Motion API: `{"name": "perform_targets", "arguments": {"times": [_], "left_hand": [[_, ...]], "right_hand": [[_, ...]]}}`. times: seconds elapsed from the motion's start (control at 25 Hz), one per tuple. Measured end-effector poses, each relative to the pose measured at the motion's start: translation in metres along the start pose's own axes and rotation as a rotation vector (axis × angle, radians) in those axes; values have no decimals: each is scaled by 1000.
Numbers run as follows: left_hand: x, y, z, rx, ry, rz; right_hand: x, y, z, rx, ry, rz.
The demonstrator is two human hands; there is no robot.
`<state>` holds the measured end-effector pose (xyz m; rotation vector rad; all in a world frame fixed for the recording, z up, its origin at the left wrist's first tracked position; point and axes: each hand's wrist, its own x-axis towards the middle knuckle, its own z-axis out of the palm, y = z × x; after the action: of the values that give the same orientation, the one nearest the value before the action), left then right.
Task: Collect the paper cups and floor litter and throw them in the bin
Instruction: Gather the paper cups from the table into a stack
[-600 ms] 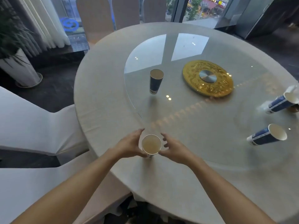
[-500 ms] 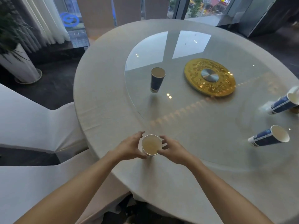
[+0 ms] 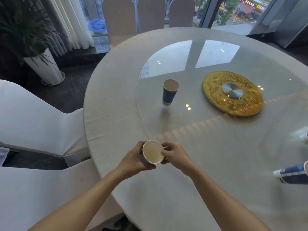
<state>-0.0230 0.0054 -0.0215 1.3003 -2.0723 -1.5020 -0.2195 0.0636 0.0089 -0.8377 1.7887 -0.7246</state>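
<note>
A blue paper cup (image 3: 152, 154) with a white inside is tilted towards me just above the near edge of the round table (image 3: 108, 104). My left hand (image 3: 133, 161) wraps around its side and my right hand (image 3: 173, 153) pinches its rim. Another blue cup (image 3: 170, 94) stands upright on the glass turntable (image 3: 216, 127). At the right edge a blue cup (image 3: 292, 174) lies on its side, and a bit of one more cup (image 3: 305, 139) shows above it. No bin is in view.
A gold ornate disc (image 3: 233, 93) sits at the turntable's centre. White-covered chairs (image 3: 38, 122) stand at the table's left, beige chairs (image 3: 150, 14) at its far side. A potted plant (image 3: 45, 67) stands on the dark floor at the left by the windows.
Both hands closed on the near cup, lifted it off the table and tipped its mouth towards me. The camera moved closer and to the left.
</note>
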Motion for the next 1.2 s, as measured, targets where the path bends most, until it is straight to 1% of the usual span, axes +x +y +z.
{"name": "perform_targets", "arguments": {"times": [0.12,0.16,0.2,0.28,0.36,0.4,0.44,0.52,0.6,0.68,0.76,0.88,0.96,1.08,1.2], "left_hand": [[18,8,-9,-3,89,26],[27,9,-12,-5,124,27],[37,9,-15,-16,151,27],[60,8,-21,-58,185,18],[79,5,-27,-80,212,10],[85,3,-30,-79,212,6],[89,0,-32,-83,211,-8],[92,-6,-36,-99,215,-27],[90,-9,-39,-97,202,-32],[88,-13,-43,-91,195,-42],[85,-17,-47,-80,192,-59],[84,-19,-52,-46,180,-66],[85,-13,-51,-7,152,-59],[92,0,-43,55,124,-49],[100,16,-28,128,100,-24]], "right_hand": [[18,-27,-14,17,-67,-26],[28,-36,-19,5,-67,-39],[39,-47,-26,-4,-48,-48],[76,-63,-41,-42,81,-57],[117,-80,-54,-189,269,-136],[135,-87,-59,-318,347,-190],[151,-94,-62,-462,392,-236],[178,-105,-65,-700,405,-304],[199,-107,-68,-845,368,-295],[215,-102,-69,-911,332,-223],[223,-96,-68,-944,365,-198],[216,-85,-71,-879,492,-221],[193,-79,-76,-721,543,-250],[141,-79,-86,-482,565,-337],[79,-78,-99,-356,625,-417]]}}
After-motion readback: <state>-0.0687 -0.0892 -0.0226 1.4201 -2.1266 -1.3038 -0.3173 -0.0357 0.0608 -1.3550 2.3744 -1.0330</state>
